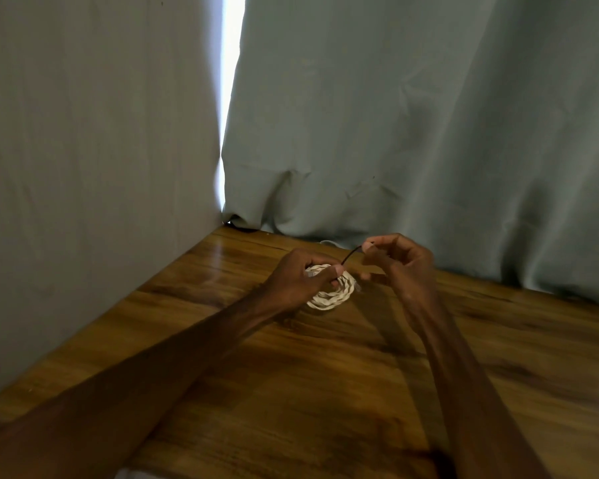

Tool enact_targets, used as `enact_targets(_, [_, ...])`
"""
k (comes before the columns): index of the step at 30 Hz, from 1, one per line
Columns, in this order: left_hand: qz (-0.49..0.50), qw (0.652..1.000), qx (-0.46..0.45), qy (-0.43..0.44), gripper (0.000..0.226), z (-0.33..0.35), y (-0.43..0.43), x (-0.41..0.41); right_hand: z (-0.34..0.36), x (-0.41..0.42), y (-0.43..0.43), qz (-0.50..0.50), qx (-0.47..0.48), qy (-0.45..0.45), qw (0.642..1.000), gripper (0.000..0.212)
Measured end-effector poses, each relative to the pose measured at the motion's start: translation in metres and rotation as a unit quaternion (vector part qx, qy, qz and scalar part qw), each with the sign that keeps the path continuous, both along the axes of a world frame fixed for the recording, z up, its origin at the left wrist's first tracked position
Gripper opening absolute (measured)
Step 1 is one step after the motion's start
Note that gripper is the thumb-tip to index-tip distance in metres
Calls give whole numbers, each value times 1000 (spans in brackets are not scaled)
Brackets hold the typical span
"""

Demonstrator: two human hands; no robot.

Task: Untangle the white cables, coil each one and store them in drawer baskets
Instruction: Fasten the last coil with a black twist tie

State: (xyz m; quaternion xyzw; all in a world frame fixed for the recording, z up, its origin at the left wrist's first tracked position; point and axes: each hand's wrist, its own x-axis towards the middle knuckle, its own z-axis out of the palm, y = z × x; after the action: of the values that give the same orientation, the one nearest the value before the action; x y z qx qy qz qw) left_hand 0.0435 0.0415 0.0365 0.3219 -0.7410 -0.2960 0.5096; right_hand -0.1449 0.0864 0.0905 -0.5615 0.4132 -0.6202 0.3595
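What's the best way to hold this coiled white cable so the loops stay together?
Pinch across the bundle at the rim of the coiled white cable, coming from its left, as the left hand does. It is a flat ring of stacked loops, so clamping every strand together likely keeps it wound, while the right hand pinches the thin dark tie.

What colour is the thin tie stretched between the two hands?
The tie is dark, brownish-black; head view.

Curtain (412,133) (and wall (83,133)) hem table (291,392)
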Motion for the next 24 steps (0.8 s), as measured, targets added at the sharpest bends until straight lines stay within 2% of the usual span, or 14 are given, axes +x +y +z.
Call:
enact_targets(2, [35,999,-12,-8,20,-2,-4,2,1,-1,2,21,7,15,1000,9])
enact_targets(5, [83,996,-41,-17,18,-1,-6,7,2,1,4,82,49,-34,995,19])
enact_targets(8, [95,993,-65,-21,20,1,-4,10,3,-1,4,140,78,-82,984,31])
enact_targets(10, [84,993,-78,-32,18,4,-1,10,2,-3,3,163,87,-93,978,29])
enact_targets(14, [71,990,-109,-59,14,9,6,11,-1,-4,0,148,97,-102,979,22])
enact_targets(20, [52,979,-173,-97,11,14,13,10,-2,-4,-1,114,89,-73,987,37])
enact_targets(24, [49,975,-195,-100,12,16,14,9,-3,-2,-1,93,68,-50,992,31])
